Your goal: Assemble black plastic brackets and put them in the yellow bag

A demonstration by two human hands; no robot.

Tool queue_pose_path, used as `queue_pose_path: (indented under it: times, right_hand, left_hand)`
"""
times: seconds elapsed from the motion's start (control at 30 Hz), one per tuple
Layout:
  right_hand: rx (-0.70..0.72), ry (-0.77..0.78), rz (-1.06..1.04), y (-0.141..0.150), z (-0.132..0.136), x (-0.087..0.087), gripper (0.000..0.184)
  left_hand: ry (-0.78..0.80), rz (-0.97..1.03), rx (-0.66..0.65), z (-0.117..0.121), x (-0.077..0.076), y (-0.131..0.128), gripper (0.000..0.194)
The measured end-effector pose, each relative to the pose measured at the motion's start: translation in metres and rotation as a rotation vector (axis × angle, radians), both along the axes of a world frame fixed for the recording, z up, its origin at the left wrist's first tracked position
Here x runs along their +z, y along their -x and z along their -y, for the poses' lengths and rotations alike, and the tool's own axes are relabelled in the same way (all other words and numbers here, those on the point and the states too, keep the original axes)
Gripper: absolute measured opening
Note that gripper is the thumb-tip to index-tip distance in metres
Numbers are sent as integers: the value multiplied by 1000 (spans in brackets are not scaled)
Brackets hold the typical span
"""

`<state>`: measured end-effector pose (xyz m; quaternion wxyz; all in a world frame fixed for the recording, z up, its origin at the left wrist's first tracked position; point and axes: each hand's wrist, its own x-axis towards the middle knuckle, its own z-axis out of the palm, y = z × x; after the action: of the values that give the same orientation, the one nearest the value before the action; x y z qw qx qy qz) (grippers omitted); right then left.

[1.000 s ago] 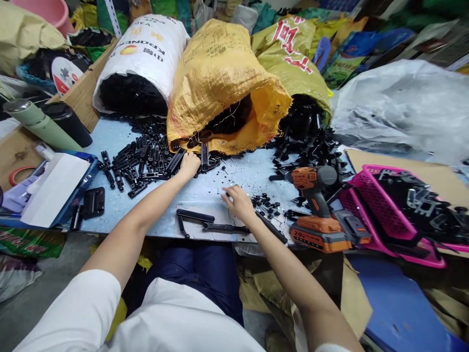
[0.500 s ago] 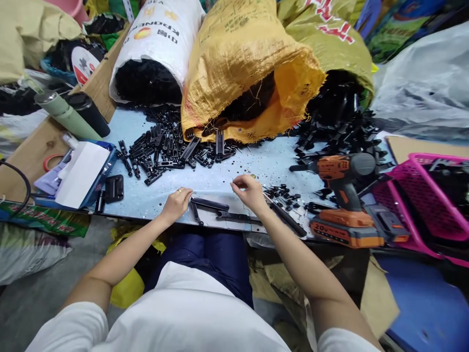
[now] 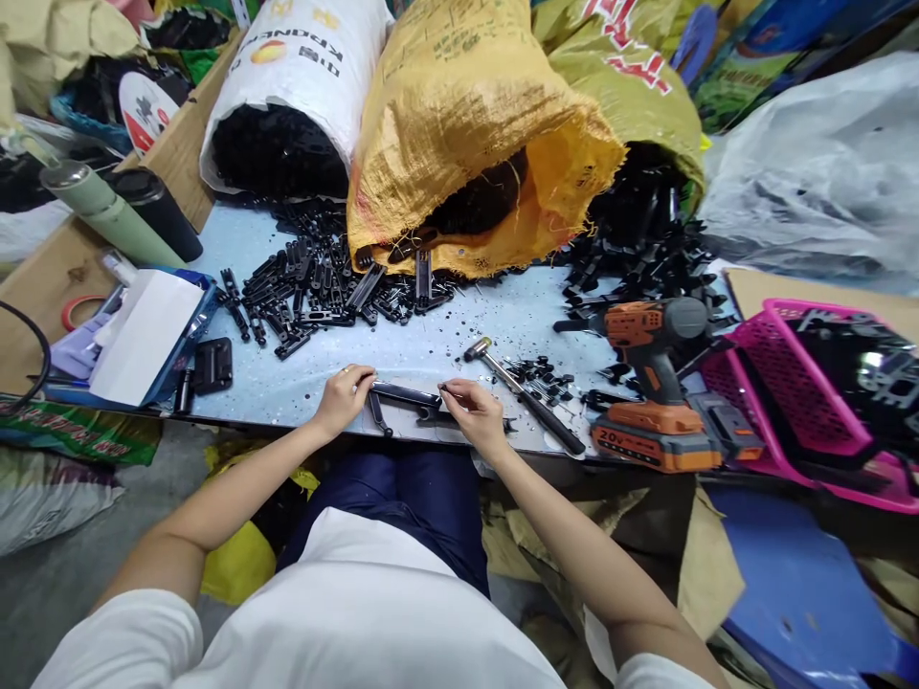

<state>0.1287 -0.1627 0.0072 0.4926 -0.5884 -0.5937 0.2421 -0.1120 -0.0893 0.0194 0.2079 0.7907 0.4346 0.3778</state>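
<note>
My left hand (image 3: 345,398) is closed, pinching the left end of a black hinged arm (image 3: 406,393) just above the table's front edge. A shorter black link (image 3: 379,415) hangs down from that end. At the arm's right end is my right hand (image 3: 475,413), thumb and finger pinched on a small dark piece (image 3: 442,389) too small to name. Another black forked bar (image 3: 429,415) lies below, partly hidden by the right hand. Right of that hand rests a hammer (image 3: 535,407) with a black grip, beside a pile of small pins (image 3: 542,376).
An orange cordless drill (image 3: 650,383) and a pink basket (image 3: 796,383) stand to the right. Behind are a white sack (image 3: 302,57), a yellow sack (image 3: 459,96) and piled black parts (image 3: 308,277). Left sit a blue tray (image 3: 205,311) and a green bottle (image 3: 107,215).
My right hand has come left and down to the right end of the black arm, uncovering the hammer head. My left hand keeps its pinch. The whole view has shifted slightly.
</note>
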Motion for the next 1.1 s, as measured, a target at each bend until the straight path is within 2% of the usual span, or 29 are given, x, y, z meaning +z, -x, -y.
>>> queue_pose_path:
  times: [0.17, 0.3, 0.5, 0.6, 0.7, 0.87, 0.97, 1.03, 1.1]
  right_hand:
    - [167, -97, 284, -4, 7, -1, 19]
    - [248, -45, 482, -15, 16, -8, 26]
    - [337, 1, 639, -28, 24, -13, 41]
    - [371, 8, 687, -32, 23, -17, 43]
    - [392, 7, 707, -35, 20, -20, 43]
    - [435, -3, 794, -40, 14, -10, 44]
    - [335, 20, 949, -46, 12, -1, 50]
    - [269, 42, 1034, -48, 11, 1, 54]
    - [268, 57, 1079, -48, 10, 2, 57]
  left_hand:
    - [-160, -74, 13, 6, -12, 2, 18]
    - [-239, -213, -139, 3, -18, 6, 20]
    - [-259, -266, -274, -9, -28, 16, 25]
    - [-252, -260, -353, -13, -33, 20, 27]
    - [-258, -259, -379, -14, -36, 22, 28]
    - [-307, -315, -350, -16, -30, 24, 26]
    - [-365, -402, -325, -11, -21, 18, 27]
    - [-384, -471, -436, -6, -13, 6, 38]
    - [-350, -548, -586, -3, -6, -11, 46]
